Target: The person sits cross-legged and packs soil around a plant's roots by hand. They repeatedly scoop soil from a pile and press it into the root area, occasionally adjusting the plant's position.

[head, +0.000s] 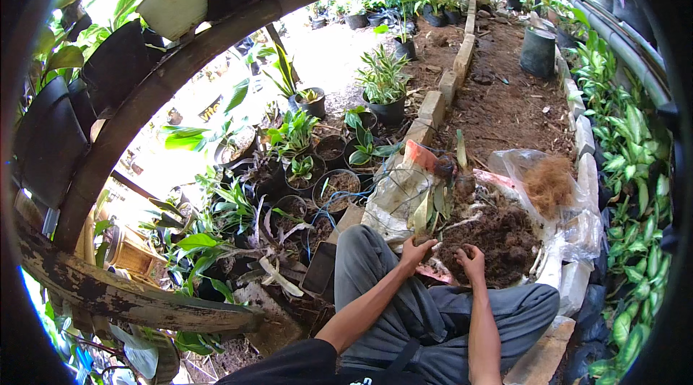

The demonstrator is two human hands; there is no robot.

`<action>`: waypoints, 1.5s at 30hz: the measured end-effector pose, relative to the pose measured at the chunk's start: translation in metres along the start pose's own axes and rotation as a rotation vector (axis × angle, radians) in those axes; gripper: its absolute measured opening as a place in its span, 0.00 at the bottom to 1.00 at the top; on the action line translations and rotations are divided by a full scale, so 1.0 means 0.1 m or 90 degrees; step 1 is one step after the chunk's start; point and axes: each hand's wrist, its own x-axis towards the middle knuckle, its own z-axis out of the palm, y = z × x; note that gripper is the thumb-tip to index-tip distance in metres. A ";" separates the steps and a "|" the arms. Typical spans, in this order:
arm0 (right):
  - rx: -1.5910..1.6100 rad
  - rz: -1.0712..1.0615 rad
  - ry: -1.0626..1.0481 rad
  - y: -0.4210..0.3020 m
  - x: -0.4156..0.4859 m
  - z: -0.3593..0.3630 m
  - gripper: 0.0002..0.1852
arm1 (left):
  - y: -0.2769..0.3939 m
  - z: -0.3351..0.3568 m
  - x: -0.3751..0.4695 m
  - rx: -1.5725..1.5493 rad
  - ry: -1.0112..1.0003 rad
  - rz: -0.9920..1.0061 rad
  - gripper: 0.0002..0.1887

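Note:
My left hand is closed around the soil-covered root end of a small plant, whose long pale green leaves point away from me. To its right, my right hand hovers at the near edge of a heap of dark, crumbly soil, fingers curled. Whether it pinches some soil is too small to tell. The soil lies on an opened white sack with pinkish-red patches. Beyond the heap, another plant with a dark root clump and an upright leaf rests on the sack.
A clear plastic bag with brown fibre lies at the sack's right. Potted plants crowd the left, with thin blue string among them. Brick edging borders the dirt path. A wooden rail curves at my left.

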 end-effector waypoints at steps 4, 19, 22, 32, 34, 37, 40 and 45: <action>0.090 0.133 0.040 0.04 0.03 -0.02 0.13 | 0.04 0.02 -0.02 -0.007 0.012 -0.003 0.18; -0.138 0.009 0.027 0.03 -0.02 -0.03 0.13 | -0.06 -0.03 0.05 0.048 0.014 0.012 0.18; -0.144 0.010 0.016 0.05 -0.02 -0.03 0.13 | -0.06 -0.02 0.05 0.054 0.018 0.014 0.17; -0.242 -0.116 0.048 0.20 0.07 -0.01 0.17 | -0.01 0.00 0.01 0.053 0.016 -0.011 0.18; -0.278 -0.156 0.050 0.11 0.01 -0.03 0.19 | -0.03 0.00 0.03 0.036 0.011 0.006 0.18; -0.291 -0.112 0.034 0.00 -0.02 -0.03 0.21 | -0.04 0.00 0.05 0.047 0.012 0.032 0.18; -0.294 -0.040 0.020 -0.03 -0.02 -0.02 0.21 | 0.00 -0.02 0.01 0.055 -0.001 0.008 0.18; -0.290 -0.053 0.017 -0.05 -0.05 -0.02 0.20 | 0.06 0.00 -0.05 0.040 -0.006 0.012 0.17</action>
